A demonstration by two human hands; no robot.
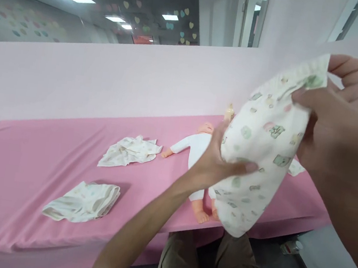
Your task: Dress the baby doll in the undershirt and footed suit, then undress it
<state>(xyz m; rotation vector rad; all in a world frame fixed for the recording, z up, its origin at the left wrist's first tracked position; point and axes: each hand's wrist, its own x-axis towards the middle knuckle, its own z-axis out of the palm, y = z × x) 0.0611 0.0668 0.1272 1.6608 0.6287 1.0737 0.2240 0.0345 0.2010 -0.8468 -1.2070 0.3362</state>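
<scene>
A white baby garment (259,149) with a green and pink animal print hangs upright before me, a ribbed band along its top edge. My right hand (347,112) pinches the upper right corner of that band. Lower down, my left hand (211,160) grips the garment's left side, thumb across the front and fingers behind. A baby doll (197,147) in a white suit lies behind it on the pink-covered table (145,191), partly hidden by the garment and my left hand.
To the left lie a spread printed garment (130,150) and a folded printed cloth (84,203). A yellowish bottle-like object (230,112) stands by the wall. Another printed cloth (296,168) shows behind my right wrist. The table's front edge is near my legs.
</scene>
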